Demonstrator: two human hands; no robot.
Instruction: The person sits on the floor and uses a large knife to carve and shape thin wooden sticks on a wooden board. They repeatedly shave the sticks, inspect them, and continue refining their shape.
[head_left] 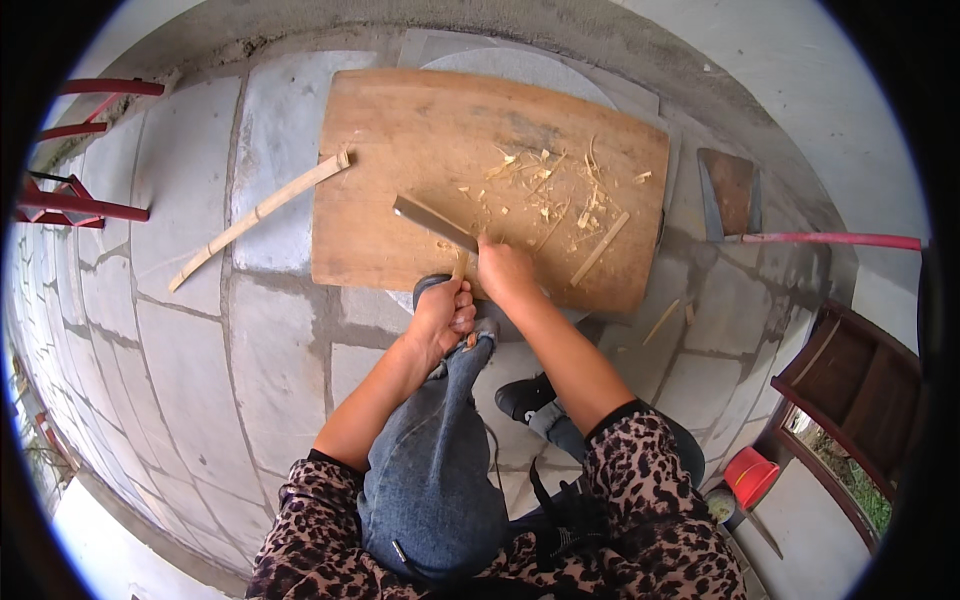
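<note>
In the head view, my right hand [500, 268] is closed round the handle of a broad knife, whose blade [432, 220] extends leftward over the wooden board [380, 130]. My left hand [440, 320] grips a short pale strip of bamboo [459, 265] just beside my right hand, at the board's near edge, above my left leg. Pale shavings [545, 200] and a few thin strips [598, 250] are scattered over the board's right part. A long split bamboo length [260, 212] leans across the board's left edge, its lower end reaching out over the paving.
Red metal frames [85, 208] stand at the far left. At the right are a dustpan [732, 190] with a pink handle, a dark wooden chair [840, 395] and a red plastic container [748, 475]. My feet rest on stone paving [180, 380], with a low wall behind the board.
</note>
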